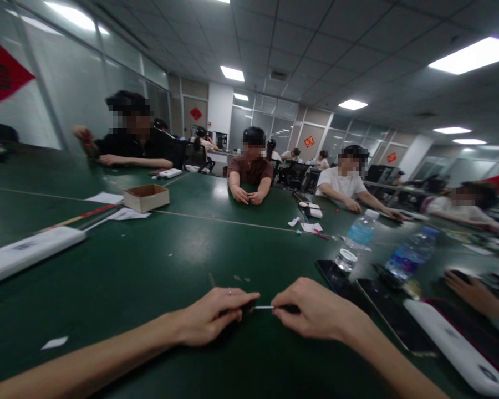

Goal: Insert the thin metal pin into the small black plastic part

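A short, thin white stick-like piece (263,307) spans the small gap between my two hands, just above the green tabletop (183,266). My left hand (212,315), with a ring on one finger, is closed at the left end of it, its fingertips partly dark and hard to make out. At the other end my right hand (316,310) pinches the piece between thumb and fingers. Whether it is stiff paper, plastic or something else cannot be told. Its two ends are hidden in the fingers.
Right of my hands are dark phones (393,316), a white oblong device (453,343) and water bottles (357,238). Leftward lie a cardboard box (146,198), another white device (33,255) and a paper scrap (55,343). Several people sit around; a neighbour's hand (468,293) rests at right.
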The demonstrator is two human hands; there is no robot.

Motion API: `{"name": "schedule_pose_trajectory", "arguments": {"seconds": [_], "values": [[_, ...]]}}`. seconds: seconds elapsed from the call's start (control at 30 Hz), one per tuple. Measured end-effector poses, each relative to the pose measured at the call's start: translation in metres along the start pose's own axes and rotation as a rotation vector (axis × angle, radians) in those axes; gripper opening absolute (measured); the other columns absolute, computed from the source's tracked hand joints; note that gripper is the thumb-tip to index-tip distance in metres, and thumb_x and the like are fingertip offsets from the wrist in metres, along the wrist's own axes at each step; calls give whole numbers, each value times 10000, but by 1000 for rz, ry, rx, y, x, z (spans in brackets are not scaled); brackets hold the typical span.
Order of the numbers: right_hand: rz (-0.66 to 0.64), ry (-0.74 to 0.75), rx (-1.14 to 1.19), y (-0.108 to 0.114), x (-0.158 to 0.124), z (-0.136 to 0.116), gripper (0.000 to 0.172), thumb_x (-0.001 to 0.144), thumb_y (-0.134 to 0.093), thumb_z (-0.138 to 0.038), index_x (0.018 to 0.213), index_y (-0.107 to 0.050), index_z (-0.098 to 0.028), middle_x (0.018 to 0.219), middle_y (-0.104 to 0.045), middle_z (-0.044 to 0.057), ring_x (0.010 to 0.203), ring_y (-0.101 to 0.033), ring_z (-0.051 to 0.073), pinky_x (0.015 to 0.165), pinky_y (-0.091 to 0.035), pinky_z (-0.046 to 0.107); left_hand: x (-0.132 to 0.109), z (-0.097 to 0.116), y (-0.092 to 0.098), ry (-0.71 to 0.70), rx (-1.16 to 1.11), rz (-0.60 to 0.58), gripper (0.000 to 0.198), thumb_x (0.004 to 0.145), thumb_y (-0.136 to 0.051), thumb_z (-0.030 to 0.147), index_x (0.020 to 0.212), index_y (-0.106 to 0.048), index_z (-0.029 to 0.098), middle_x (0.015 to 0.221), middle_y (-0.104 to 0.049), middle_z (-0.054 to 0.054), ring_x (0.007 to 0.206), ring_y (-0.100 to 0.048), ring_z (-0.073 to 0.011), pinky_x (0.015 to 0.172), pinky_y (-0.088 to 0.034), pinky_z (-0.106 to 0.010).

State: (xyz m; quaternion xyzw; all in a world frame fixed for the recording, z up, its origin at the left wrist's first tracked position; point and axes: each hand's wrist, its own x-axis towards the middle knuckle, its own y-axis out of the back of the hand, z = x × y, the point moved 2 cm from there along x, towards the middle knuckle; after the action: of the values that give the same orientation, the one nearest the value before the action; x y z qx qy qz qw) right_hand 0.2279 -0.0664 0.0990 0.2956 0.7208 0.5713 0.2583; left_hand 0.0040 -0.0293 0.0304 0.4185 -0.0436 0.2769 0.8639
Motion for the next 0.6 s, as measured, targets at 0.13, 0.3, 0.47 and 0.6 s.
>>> {"name": "schedule_pose_trajectory", "arguments": {"seconds": [0.13,0.3,0.47,0.6], "values": [[-18,-14,35,4,-1,-2,223,875,-466,-245,848,-685,-209,727,-671,9,645,-567,129,635,-359,239,-1,2,1,4,18,0,486,914,-387,179,1389,-349,273,1073,-594,-75,892,-559,-176,820,-442,-316],[133,-106,103,0,6,-6,243,915,-439,-286,957,-671,-225,820,-676,27,714,-589,149,679,-374,255,0,-8,0,148,-221,168,441,935,-363,235,1375,-362,260,1030,-615,-63,824,-583,-158,748,-485,-299],[269,-211,196,-17,20,-12,284,958,-378,-334,955,-642,-229,826,-663,25,722,-582,152,662,-372,254,3,-16,0,223,-456,342,435,919,-403,254,1352,-397,222,1086,-595,-79,866,-589,-172,747,-502,-317],[274,-240,259,-27,23,-16,310,968,-352,-332,907,-638,-230,804,-657,11,700,-565,145,639,-357,251,1,-18,1,254,-386,328,461,920,-390,250,1380,-374,230,974,-620,-57,823,-577,-163,757,-491,-325]]}}
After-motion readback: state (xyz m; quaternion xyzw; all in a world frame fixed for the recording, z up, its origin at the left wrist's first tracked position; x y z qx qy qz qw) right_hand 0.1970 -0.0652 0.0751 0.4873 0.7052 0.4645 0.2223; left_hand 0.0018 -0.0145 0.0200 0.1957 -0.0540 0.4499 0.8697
